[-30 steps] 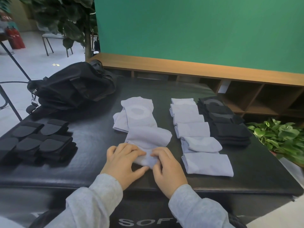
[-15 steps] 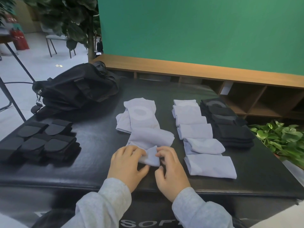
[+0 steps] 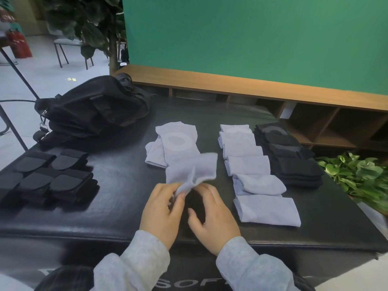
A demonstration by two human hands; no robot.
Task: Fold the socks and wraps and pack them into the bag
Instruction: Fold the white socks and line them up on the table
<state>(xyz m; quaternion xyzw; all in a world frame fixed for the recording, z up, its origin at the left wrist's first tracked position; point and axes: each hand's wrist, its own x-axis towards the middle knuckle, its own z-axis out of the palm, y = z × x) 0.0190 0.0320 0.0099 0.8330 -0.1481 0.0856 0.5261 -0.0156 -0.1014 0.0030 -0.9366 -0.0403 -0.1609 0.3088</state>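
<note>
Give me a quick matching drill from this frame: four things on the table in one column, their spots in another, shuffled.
Things:
1. bag
2. black wraps
3. black socks
4. sock in both hands

Places:
A. right edge of the table
B. near centre
C. far left corner
D. near left

Pairs: 1-C, 2-D, 3-A, 4-B

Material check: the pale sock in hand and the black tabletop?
Pale sock: soft knit fabric, matte; it bunches and creases where the left hand and right hand pinch it. Tabletop: looks like padded black leatherette, with grained sheen and a rolled front edge.
</note>
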